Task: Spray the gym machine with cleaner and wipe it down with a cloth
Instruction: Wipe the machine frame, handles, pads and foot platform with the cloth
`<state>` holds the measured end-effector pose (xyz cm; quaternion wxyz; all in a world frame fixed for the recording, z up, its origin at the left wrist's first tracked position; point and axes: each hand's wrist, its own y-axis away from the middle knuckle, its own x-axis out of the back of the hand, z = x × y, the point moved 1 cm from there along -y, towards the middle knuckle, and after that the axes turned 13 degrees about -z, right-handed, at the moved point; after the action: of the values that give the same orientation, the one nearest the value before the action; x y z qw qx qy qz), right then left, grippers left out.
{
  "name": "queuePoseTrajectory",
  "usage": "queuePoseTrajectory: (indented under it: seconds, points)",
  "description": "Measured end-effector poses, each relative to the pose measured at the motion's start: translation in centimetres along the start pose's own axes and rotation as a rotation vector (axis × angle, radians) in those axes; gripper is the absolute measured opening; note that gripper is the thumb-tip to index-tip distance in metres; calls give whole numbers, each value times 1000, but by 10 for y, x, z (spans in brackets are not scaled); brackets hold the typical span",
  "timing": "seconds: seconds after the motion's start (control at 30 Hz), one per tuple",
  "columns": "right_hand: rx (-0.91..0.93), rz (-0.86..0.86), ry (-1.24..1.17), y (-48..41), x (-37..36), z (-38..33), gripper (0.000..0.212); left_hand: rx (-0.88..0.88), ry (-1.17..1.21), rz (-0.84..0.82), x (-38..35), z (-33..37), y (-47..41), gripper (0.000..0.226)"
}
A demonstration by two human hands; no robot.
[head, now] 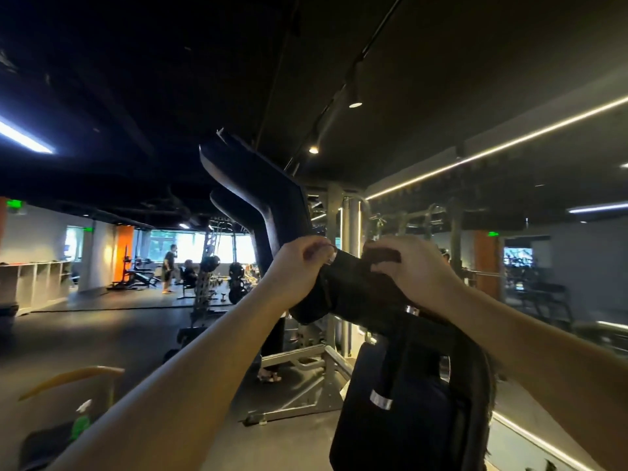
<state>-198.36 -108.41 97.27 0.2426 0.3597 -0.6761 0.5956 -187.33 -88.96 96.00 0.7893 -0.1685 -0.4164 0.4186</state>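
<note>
Two hands, fingers curled on both. Right hand (419,278): fingers (387,268) pinch a dark cloth (382,255) onto the gym machine's black arm (272,205), placed for wiping. Left hand (299,266): grips that arm just beside, probably steadying it. Spray bottle (81,423): well apart, lower left, unneeded while both hands work. Padded backrest (407,419): below, untouched.

Spray bottle (81,421) blurred btm-left; cloth (381,255) mostly under right hand (413,270) (dark, indistinct)

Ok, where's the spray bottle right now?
Head view, far lower left: the spray bottle stands below the yellow curved bar, just left of the left forearm.
</note>
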Motion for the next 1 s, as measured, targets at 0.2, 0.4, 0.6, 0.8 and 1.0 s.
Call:
queuePoseTrajectory:
  seconds: [0.2,0.4,0.6,0.8,1.0]
  points:
    - [162,123,-27,-17,-36,-36,28,-58,70,-26,-1,-3,2,21]
    - [171,121,129,-5,-33,-8,23,-70,-3,7,-4,-9,-2,14]
    - [83,8,175,14,-11,14,27,-37,-32,31,-8,-12,-3,25]
    - [-27,34,25,-11,27,-12,30,-29,42,36,-15,-9,-3,18]
    - [75,-60,-84,-17,-5,-42,30,-17,110,46,-22,-13,-6,22]
